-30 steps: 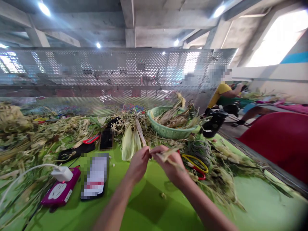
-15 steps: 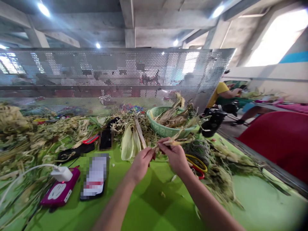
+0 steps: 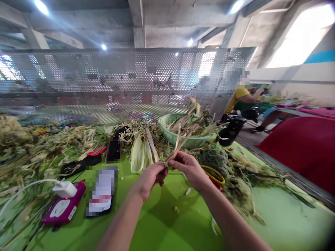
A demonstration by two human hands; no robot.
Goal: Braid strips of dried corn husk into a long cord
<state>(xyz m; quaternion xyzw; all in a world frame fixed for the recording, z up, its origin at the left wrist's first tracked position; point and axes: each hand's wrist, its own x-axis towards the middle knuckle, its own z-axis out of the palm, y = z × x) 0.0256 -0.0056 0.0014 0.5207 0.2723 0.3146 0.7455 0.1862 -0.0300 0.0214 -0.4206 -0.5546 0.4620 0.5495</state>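
Observation:
Both my hands meet over the green table, pinching a dry corn husk (image 3: 179, 143) whose loose end points up and slightly right. My left hand (image 3: 154, 176) is closed on its lower end. Close beside it, my right hand (image 3: 185, 166) grips the husk between thumb and fingers. Pale green corn husks (image 3: 138, 155) lie just beyond my left hand. Behind my right hand stands a green plastic basket (image 3: 171, 138) filled with dried husks. Scissors with yellow and red handles (image 3: 215, 175) lie partly hidden by my right forearm.
At the left are a smartphone (image 3: 101, 191), a purple power bank (image 3: 65, 209) with a white charger (image 3: 65, 189), and a red cutter (image 3: 97, 150). Husk scraps (image 3: 81, 136) cover the table's back. A perforated metal screen (image 3: 125, 80) stands behind. A person in yellow (image 3: 239, 94) sits at right.
The husk's loose end has swung from pointing right to pointing upward. My hands remain pinched together, with the right hand slightly lower.

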